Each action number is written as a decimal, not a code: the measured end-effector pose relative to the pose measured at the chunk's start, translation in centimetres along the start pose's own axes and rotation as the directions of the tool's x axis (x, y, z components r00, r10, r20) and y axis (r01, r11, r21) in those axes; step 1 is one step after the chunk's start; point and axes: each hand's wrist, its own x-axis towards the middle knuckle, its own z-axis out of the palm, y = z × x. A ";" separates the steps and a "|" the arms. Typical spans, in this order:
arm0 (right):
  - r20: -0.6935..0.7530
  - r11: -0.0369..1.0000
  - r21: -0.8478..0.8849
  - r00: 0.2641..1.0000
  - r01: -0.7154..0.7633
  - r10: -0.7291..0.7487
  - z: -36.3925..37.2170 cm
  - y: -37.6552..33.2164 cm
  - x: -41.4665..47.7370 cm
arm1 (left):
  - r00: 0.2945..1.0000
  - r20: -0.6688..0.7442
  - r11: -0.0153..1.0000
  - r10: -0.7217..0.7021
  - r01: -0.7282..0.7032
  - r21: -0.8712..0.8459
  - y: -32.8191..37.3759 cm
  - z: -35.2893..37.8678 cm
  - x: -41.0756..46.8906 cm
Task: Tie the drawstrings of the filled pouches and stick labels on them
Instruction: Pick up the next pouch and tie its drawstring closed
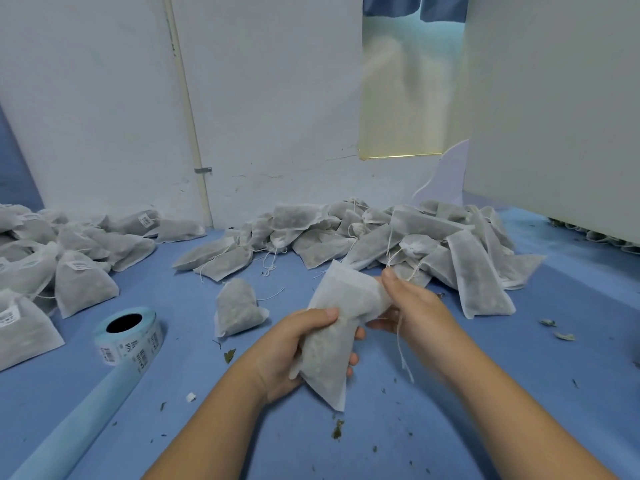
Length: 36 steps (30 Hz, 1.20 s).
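A filled white fabric pouch (pixel 334 337) is held up over the blue surface in both hands. My left hand (pixel 294 351) grips its lower, filled half, fingers curled round it. My right hand (pixel 412 306) grips the pouch's upper part near its mouth. A thin white drawstring (pixel 401 348) hangs loose below the right hand. A tied pouch (pixel 237 306) without a label lies just left of the hands. A roll of barcode labels (pixel 130 336) stands at the left, with its blue backing strip (pixel 72 420) trailing toward me.
A heap of untied filled pouches (pixel 398 237) lies behind the hands, against the white wall. Tied, labelled pouches (pixel 52 258) are piled at the far left. Dried herb crumbs (pixel 337 429) are scattered on the blue surface. A white cabinet panel (pixel 554 116) stands at the right.
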 end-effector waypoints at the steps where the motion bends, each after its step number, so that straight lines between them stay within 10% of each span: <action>1: 0.004 1.000 -0.011 1.000 -0.018 0.018 0.0 -0.1 0.0 | 1.000 -0.015 1.000 0.010 -0.010 0.016 0.0 0.0 0.0; 10: 0.032 0.967 -0.166 0.979 -0.192 0.199 -0.6 -0.1 -0.5 | 0.891 -0.376 0.914 0.255 -0.095 0.396 0.0 0.5 0.1; 24: 0.135 0.900 0.396 0.981 -0.184 0.141 -0.2 -1.4 -1.1 | 0.868 -0.054 0.278 0.493 -0.098 0.956 -1.3 -0.3 0.6; 36: 0.127 0.702 0.710 0.990 -0.046 -0.063 -1.5 -3.5 -2.1 | 0.899 0.014 0.204 0.438 -0.115 0.972 -1.9 -0.4 1.1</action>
